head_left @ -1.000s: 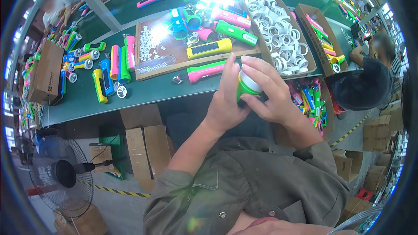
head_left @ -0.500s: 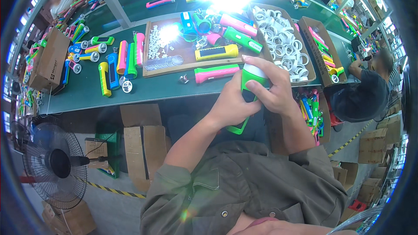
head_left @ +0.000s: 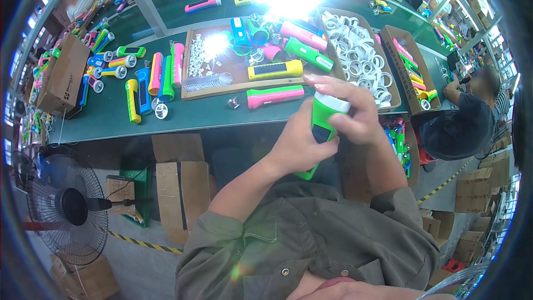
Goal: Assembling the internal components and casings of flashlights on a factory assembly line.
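A green flashlight [head_left: 322,114] with a dark panel on its side is held tilted in front of me, head end up, just off the table's near edge. My left hand [head_left: 295,140] is wrapped around its body. Around the flashlight's head sits a white ring [head_left: 331,102], and my right hand [head_left: 358,112] grips it with the thumb on the near side and fingers over the far side. Beyond my hands, a pink-and-green flashlight [head_left: 276,96] lies on the table beside a small loose reflector [head_left: 233,103].
A wooden tray [head_left: 222,91] holds flashlights, small white parts and clear discs. Right of it stands a carton of white rings [head_left: 363,55], then a carton of flashlights [head_left: 413,91]. More flashlights [head_left: 161,78] lie left. A fan [head_left: 72,206] stands lower left; a co-worker [head_left: 461,122] sits at right.
The flashlight's head has tipped toward the right and dropped slightly, showing more of the white ring. My right hand has shifted a little right and down, its fingers now spread wider over the ring.
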The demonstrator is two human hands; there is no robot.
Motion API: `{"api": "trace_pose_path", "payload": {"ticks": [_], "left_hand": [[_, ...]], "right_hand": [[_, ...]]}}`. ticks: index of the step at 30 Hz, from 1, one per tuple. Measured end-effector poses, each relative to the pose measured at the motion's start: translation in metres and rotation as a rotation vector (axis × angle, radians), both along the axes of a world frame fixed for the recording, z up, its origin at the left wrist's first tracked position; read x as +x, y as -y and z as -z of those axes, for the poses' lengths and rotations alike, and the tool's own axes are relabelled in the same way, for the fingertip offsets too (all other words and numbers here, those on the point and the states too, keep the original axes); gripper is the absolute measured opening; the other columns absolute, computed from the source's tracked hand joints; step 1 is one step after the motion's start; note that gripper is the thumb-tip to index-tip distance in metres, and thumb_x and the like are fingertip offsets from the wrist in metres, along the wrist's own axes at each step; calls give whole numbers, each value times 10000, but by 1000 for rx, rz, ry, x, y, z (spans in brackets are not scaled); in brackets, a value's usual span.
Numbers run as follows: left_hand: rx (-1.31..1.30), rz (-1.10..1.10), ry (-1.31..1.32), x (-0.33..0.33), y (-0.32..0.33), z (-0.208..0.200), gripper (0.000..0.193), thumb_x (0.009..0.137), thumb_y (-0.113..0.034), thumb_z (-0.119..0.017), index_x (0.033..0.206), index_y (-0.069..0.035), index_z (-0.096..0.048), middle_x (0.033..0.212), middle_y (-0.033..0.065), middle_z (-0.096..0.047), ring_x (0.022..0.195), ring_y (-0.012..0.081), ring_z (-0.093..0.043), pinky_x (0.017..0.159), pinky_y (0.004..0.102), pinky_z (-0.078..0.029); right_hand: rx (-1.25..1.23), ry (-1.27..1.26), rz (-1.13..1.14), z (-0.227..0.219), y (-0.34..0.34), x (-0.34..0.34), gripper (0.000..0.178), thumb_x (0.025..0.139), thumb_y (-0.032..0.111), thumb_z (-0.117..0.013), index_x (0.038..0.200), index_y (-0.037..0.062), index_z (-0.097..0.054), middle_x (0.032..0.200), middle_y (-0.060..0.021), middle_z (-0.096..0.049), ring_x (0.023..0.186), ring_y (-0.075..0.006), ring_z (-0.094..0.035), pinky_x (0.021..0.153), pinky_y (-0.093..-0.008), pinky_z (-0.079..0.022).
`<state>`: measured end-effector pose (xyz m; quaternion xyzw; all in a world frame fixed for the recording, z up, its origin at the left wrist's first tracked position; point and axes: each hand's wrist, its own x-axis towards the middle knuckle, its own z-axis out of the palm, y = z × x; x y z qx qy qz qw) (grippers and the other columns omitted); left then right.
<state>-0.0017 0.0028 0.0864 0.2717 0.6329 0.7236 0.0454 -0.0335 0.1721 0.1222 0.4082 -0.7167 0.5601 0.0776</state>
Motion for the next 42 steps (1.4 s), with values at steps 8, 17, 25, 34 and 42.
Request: {"api": "trace_pose_path", "payload": {"ticks": [8,17,25,34,42], "left_hand": [[-559,-489,-484,-7,-3,13,704,693,-40,-751,1297,47,-398,1005,275,-619,891,463,-632,735,487,-525],[-448,-285,-301,-15,5,-4,564,709,-35,-708,1197,32,-434,905,257,-607,804,437,-635,671,445,-526],[-401,-136,-227,-26,4,8,595,700,-37,-695,1234,40,-445,937,263,-629,836,445,-635,756,433,-523],[-666,-490,-459,-27,-12,18,690,739,-26,-717,1330,70,-374,1018,272,-626,903,444,-640,751,477,-529],[-708,-563,-599,-32,-10,8,621,736,3,-690,1295,54,-425,939,189,-652,822,286,-687,641,347,-547]], "right_hand": [[14,615,60,-38,4,-18,570,1052,428,-366,1229,-55,-611,1373,-200,-534,1295,-273,-496,1070,-380,-377],[348,445,-54,-22,13,-30,571,1040,424,-392,1230,-70,-604,1231,-190,-628,1183,-281,-567,1043,-371,-405],[334,409,-258,-23,12,-35,570,1033,380,-317,1290,-60,-572,1320,-208,-581,1286,-320,-500,1124,-427,-321],[444,680,275,-30,21,-43,706,1034,552,-292,1350,-28,-542,1344,-171,-565,1300,-262,-477,1130,-375,-297],[430,618,189,-25,10,-47,593,1021,457,-411,1297,-39,-585,1318,-197,-586,1291,-254,-495,1111,-374,-329]]}}
